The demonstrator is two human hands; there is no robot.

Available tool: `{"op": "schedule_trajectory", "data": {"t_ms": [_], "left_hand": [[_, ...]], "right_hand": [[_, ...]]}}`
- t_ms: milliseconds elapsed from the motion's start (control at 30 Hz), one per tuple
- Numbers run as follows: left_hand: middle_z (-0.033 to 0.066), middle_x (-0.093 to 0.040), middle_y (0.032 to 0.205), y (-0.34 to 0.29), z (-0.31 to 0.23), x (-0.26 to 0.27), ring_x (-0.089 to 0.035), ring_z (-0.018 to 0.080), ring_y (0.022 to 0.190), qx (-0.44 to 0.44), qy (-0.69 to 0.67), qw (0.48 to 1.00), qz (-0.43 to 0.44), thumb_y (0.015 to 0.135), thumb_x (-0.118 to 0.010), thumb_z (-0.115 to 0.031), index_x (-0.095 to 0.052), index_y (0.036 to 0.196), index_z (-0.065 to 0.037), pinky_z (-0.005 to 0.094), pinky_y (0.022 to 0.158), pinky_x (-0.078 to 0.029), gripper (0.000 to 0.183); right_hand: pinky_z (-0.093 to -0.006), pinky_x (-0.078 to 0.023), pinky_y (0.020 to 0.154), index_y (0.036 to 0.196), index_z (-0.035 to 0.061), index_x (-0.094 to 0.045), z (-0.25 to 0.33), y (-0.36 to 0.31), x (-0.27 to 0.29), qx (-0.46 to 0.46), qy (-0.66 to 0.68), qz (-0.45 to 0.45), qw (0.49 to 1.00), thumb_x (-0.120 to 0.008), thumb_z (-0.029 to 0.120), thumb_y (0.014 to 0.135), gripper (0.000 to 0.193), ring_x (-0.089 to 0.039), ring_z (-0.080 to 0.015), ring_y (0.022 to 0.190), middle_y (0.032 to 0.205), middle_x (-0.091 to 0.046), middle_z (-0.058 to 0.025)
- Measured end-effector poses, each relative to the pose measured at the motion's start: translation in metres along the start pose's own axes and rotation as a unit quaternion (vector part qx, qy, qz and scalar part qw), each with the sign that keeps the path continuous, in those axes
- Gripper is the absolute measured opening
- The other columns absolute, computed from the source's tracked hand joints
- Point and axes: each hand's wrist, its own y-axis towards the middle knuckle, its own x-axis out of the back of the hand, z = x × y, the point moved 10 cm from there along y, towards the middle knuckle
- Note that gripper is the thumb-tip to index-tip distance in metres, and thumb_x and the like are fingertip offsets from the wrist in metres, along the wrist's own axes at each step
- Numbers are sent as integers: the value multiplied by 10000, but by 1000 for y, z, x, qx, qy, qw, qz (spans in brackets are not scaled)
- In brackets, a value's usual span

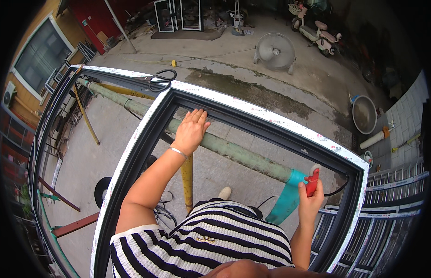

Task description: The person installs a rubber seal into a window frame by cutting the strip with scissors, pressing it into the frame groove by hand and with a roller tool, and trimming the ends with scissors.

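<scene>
A large window frame (280, 121) with white printed film on its outer face and black inner channels lies around me. My left hand (192, 131) is open, its fingers stretched out and laid on the black inner edge of the far side, close to the far-left corner. A red-handled roller tool (312, 180) with a pale wheel is gripped in my right hand (311, 204), inside the frame near its far-right corner. By that corner a black rubber strip (338, 189) curves down from the inner edge. Black-handled scissors (161, 82) lie on the frame beyond the far-left corner.
A green pipe (238, 155) runs beneath the frame, with teal wrapping (285, 204) at its right end. A yellow post (187, 180) stands below. Beyond are a floor fan (274, 50), a scooter (317, 34) and a round basin (364, 115). Stacked metal profiles (391, 208) lie at right.
</scene>
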Motion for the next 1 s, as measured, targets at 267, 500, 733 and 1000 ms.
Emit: {"op": "schedule_trajectory", "data": {"t_ms": [267,500,733,1000], "left_hand": [[207,-597,1355,-4,60,-4,-557,347,1279,48,70,996,-34,927,-546,-102,-570,1319,27,439,1120,-406,414],[199,-585,1370,-13,64,11,-551,352,1276,63,24,997,-45,878,-527,-41,-567,1304,55,403,1087,-429,438],[102,-606,933,-9,72,21,-621,273,922,121,182,976,13,814,-616,-77,-679,958,-14,312,740,-586,170],[78,-577,873,-3,74,14,-630,234,865,69,212,975,2,753,-652,-78,-629,812,-62,323,633,-567,66]], "right_hand": [[-244,-440,746,1035,-15,-601,15,6,-22,11,-21,30,999,-711,57,887,198,-513,-87,800,865,-569,-8],[-225,-407,700,1023,1,-615,23,13,-35,24,-1,54,998,-713,69,883,183,-482,-68,765,855,-559,18],[-288,-440,618,940,11,-626,87,28,-105,117,-88,167,975,-754,66,825,181,-535,-142,674,780,-596,-56],[-368,-472,578,923,35,-657,149,21,-203,305,-134,264,905,-752,64,764,188,-612,-296,628,780,-627,-127]]}}
